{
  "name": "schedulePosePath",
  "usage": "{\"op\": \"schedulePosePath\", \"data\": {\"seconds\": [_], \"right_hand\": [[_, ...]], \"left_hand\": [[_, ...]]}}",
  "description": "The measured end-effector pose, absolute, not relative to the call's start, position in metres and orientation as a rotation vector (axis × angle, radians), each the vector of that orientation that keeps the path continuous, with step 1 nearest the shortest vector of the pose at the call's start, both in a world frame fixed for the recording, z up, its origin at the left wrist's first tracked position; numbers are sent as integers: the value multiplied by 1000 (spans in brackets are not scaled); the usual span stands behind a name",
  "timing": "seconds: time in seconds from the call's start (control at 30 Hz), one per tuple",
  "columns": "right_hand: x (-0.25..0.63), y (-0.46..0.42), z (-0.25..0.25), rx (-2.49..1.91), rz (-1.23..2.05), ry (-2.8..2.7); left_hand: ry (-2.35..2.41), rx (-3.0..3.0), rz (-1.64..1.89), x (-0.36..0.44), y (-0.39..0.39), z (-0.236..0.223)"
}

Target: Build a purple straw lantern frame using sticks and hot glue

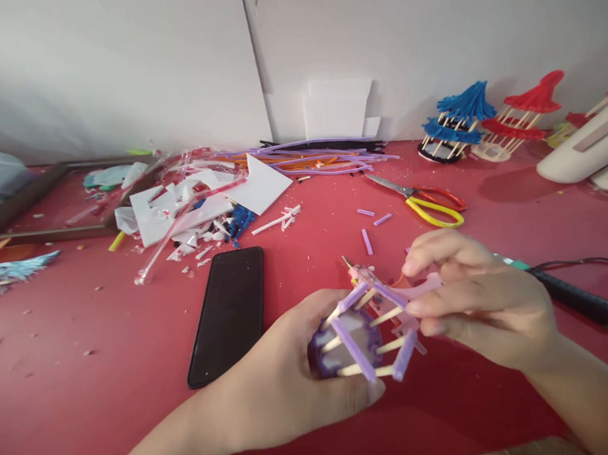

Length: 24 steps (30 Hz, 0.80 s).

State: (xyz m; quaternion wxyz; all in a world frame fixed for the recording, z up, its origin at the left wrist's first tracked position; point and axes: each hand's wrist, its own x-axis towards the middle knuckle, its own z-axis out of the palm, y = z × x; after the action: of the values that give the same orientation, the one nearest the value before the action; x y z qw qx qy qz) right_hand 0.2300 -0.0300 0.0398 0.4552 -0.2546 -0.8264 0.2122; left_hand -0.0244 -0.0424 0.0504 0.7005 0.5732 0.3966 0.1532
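Observation:
My left hand [287, 386] is wrapped round a small model [364, 330] made of a round purple base, wooden sticks and purple straw pieces. It holds the model on its side above the red table [86, 378]. My right hand [473, 299] pinches the model's far end, with fingertips on a purple straw piece. Under the model, a pink tool with a pointed tip [361, 275] shows between the sticks; which hand holds it I cannot tell.
A black phone [230, 314] lies left of my hands. Yellow-and-red scissors [426, 203], loose purple straw bits [367, 241], a straw bundle [320, 159] and white scraps [189, 207] lie behind. Blue [457, 118] and red [524, 114] finished models stand at the back right. A green-tipped corded tool [576, 297] lies at the right.

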Motion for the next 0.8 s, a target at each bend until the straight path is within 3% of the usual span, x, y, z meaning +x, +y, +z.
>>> {"op": "schedulePosePath", "data": {"seconds": [0.5, 0.8], "right_hand": [[223, -42, 48, -1020, 675, -1887], [218, -42, 48, -1174, 1131, -1781]], "left_hand": [[940, 1552, 372, -23, -39, 48], [965, 1669, 336, -21, -39, 48]]}}
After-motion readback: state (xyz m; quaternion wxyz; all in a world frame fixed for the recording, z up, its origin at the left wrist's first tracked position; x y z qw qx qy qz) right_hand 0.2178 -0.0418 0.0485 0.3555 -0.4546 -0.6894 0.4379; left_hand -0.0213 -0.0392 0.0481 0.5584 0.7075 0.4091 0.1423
